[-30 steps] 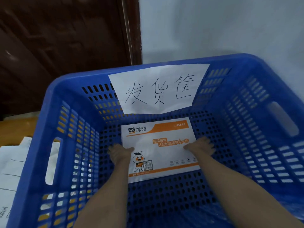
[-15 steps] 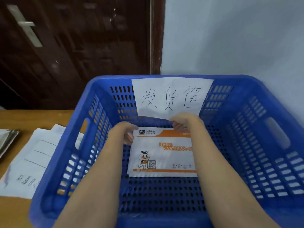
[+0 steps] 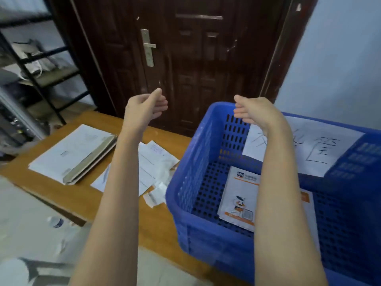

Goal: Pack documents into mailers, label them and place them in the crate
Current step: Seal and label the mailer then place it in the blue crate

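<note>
A white and orange mailer (image 3: 237,195) lies flat on the floor of the blue perforated crate (image 3: 185,205), partly hidden by my right forearm. My left hand (image 3: 147,108) is raised above the wooden table, left of the crate, fingers loosely curled and holding nothing. Above the crate's far left corner my right hand (image 3: 254,111) hangs with fingers bent down, also empty. Both hands are well clear of the mailer. Loose documents (image 3: 153,162) lie on the table beside the crate.
A handwritten paper sign (image 3: 313,155) hangs on the crate's far wall. A stack of sheets and folders (image 3: 72,150) lies on the wooden table (image 3: 61,195) at left, with paper scraps (image 3: 156,194) near the crate. A dark door and a metal shelf stand behind.
Both hands let go of the mailer and rose out of the crate. The view swung left, so the table and papers now show.
</note>
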`<state>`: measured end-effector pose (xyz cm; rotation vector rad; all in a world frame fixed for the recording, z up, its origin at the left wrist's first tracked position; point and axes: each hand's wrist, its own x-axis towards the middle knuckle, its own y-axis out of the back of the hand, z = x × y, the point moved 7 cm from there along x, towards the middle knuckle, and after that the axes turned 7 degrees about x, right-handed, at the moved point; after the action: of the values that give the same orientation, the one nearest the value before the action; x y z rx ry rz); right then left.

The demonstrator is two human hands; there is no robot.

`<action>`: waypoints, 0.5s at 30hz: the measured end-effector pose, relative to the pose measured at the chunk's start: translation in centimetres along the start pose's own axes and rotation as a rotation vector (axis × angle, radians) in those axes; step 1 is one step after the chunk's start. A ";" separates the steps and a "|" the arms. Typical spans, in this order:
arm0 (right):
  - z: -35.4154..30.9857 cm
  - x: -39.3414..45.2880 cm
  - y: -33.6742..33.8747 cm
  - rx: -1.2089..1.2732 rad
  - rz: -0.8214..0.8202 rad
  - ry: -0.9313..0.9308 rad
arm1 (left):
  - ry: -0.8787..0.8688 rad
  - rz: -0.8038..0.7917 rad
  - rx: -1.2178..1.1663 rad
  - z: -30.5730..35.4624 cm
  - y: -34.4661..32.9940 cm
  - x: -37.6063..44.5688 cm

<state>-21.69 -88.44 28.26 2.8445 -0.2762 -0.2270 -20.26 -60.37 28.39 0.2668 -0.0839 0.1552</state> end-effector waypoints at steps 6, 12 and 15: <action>-5.4 -3.0 -14.6 0.061 0.017 0.221 | -0.114 0.203 -0.025 -3.4 14.3 -2.1; -5.3 -4.7 -29.2 0.128 -0.046 0.249 | -0.001 0.292 -0.003 -11.5 25.0 -3.3; -3.7 -4.6 -34.9 0.169 -0.103 0.170 | 0.063 0.334 0.012 -15.5 28.6 -3.3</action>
<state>-19.64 -53.53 22.47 3.0247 -0.1191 0.0198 -27.25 -29.42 20.49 0.2585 -0.0649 0.4958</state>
